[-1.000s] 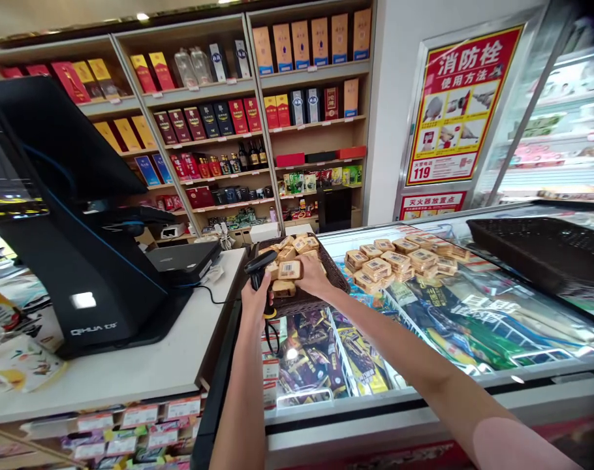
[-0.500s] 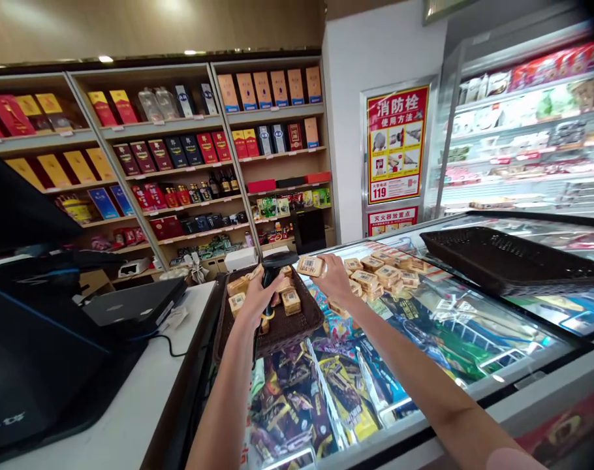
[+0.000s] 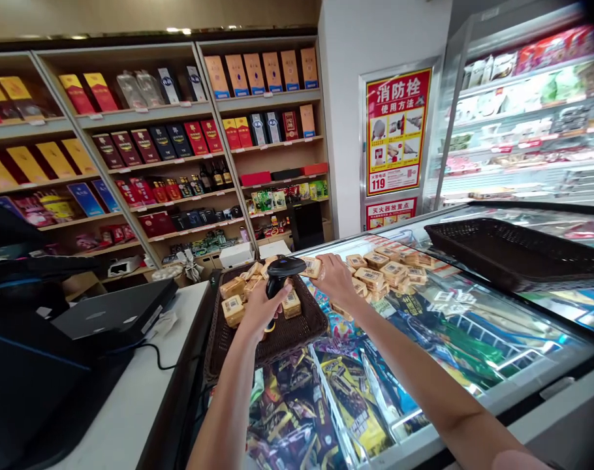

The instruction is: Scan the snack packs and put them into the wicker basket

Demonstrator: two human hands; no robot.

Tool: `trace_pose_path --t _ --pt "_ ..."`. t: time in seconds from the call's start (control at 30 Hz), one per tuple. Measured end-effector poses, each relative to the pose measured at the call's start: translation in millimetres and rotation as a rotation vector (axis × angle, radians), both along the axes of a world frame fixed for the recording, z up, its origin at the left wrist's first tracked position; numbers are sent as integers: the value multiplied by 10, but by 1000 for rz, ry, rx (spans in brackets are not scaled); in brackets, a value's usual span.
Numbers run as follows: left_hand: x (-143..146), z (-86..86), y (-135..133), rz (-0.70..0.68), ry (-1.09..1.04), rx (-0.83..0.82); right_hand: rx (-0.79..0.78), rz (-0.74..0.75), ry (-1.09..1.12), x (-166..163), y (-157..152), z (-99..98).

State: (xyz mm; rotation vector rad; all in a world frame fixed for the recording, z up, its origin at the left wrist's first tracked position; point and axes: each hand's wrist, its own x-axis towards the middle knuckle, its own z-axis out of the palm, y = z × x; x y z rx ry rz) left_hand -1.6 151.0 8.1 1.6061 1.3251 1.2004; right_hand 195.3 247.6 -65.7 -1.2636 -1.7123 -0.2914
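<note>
My left hand (image 3: 264, 305) is closed around the handle of a black barcode scanner (image 3: 283, 266), above a brown woven basket (image 3: 297, 329). Several small wrapped packs with barcode labels, such as this biscuit-like pack (image 3: 234, 311), lie in the basket. In my right hand (image 3: 335, 279) a similar wrapped pack (image 3: 311, 267) is pinched by the fingers, its labelled side close to the scanner head. More wrapped packs (image 3: 370, 279) are heaped on the freezer's glass top just right of my right hand.
The glass-topped freezer (image 3: 478, 385) holds bagged goods beneath its lid. A second dark woven basket (image 3: 502, 251) rests on it at right. At left, a white counter (image 3: 106, 405) carries a black monitor (image 3: 27, 365) and a dark flat device (image 3: 115, 313). Stocked shelves (image 3: 194, 150) stand behind.
The scanner head has turned, now showing its top more plainly and sitting closer to the pack in my right hand. The camera view has shifted slightly; both hands keep their grip.
</note>
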Motion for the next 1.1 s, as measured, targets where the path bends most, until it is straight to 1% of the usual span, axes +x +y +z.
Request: trace_pose_path --t 0.17,0.27,0.37,0.43,0.47,0.53,0.6,0.67,0.77,0.93,1.03,1.1 --pt "10 48 -15 -8 27 -21 -52 -3 52 85 63 22" --pt "-11 56 6 18 27 -29 -75 -64 172 328 211 54" --pt "-40 56 36 56 24 -25 -135 -194 333 812 372 79" --pt "-57 60 53 65 20 -22 -215 -346 446 1219 422 68" --pt "-64 65 60 68 19 -25 -257 -441 500 1423 421 50" --pt "-71 82 66 76 23 -40 -288 -579 568 1793 372 -11" --pt "-72 102 65 82 40 -61 -312 -671 609 2078 296 -95" --pt "-71 116 64 84 55 -88 -353 -724 635 2265 238 -180" --pt "-83 112 76 85 69 -118 -426 -740 639 2392 239 -283" --pt "-190 88 105 94 87 -125 -538 -664 562 2416 334 -393" --pt "-296 109 88 99 52 -90 -578 -618 499 2398 334 -383" --pt "-372 126 69 99 9 -59 -593 -618 456 2324 325 -311"
